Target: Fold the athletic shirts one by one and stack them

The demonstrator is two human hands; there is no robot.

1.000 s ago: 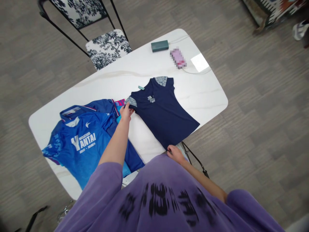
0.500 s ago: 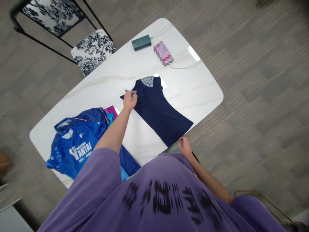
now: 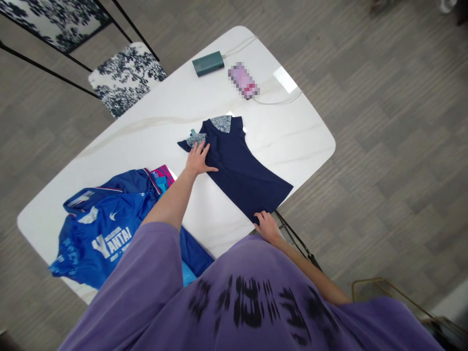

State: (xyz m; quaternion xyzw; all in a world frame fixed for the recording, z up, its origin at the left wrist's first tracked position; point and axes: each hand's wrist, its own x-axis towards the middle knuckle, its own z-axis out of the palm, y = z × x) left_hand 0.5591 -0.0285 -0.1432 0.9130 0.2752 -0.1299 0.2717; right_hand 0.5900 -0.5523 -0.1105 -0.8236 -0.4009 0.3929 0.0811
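A navy top with a flared hem lies flat on the white marbled table. Patterned grey-blue fabric shows inside its neck opening and on a folded part at the left shoulder. My left hand rests there with fingers spread, touching the folded part and the side edge. At the near hem corner, by the table edge, my right hand grips the cloth between fingers and thumb; the thumb is partly hidden.
A pile with a blue jersey lies on the left of the table. Toward the far end are a dark green power bank, a blurred pink phone and white cables. A patterned chair stands beyond the left edge.
My left hand has gone from a pinch at the shoulder to spread fingers resting on the cloth. My right hand has moved left onto the hem corner and taken hold. The view has shifted slightly.
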